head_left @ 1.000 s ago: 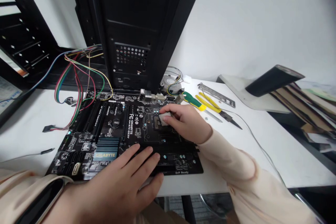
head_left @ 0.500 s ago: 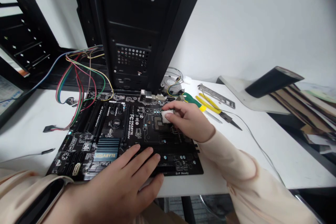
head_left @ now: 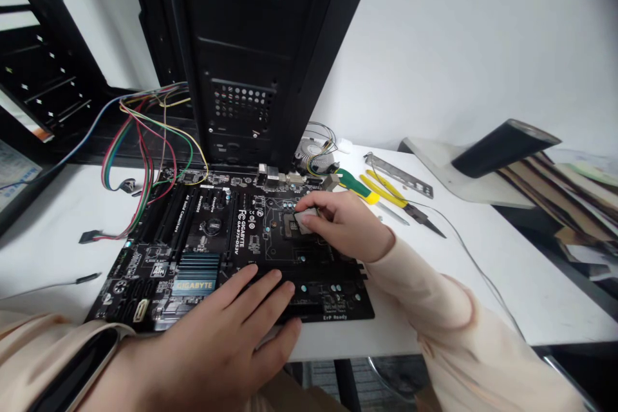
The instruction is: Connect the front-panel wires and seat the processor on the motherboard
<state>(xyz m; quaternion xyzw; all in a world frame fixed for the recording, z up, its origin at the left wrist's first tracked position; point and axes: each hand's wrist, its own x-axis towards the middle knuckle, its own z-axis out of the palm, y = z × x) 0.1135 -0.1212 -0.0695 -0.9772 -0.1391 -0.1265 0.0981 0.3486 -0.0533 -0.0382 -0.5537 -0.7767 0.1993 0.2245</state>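
A black Gigabyte motherboard lies flat on the white table. My right hand pinches a small square silvery chip, probably a CPU, between thumb and fingers. The chip sits low over the board's CPU socket, partly hidden by my fingers, and I cannot tell if they touch. My left hand rests on the board's near edge, fingers spread and holding nothing.
A black PC case stands upright behind the board, with coloured wires trailing from it. A cooling fan, green-handled screwdriver, yellow-handled pliers and metal I/O shield lie beyond. Books are stacked at right.
My right hand has lowered the chip slightly toward the socket, and the chip now looks more covered by my fingers. My left hand has not moved.
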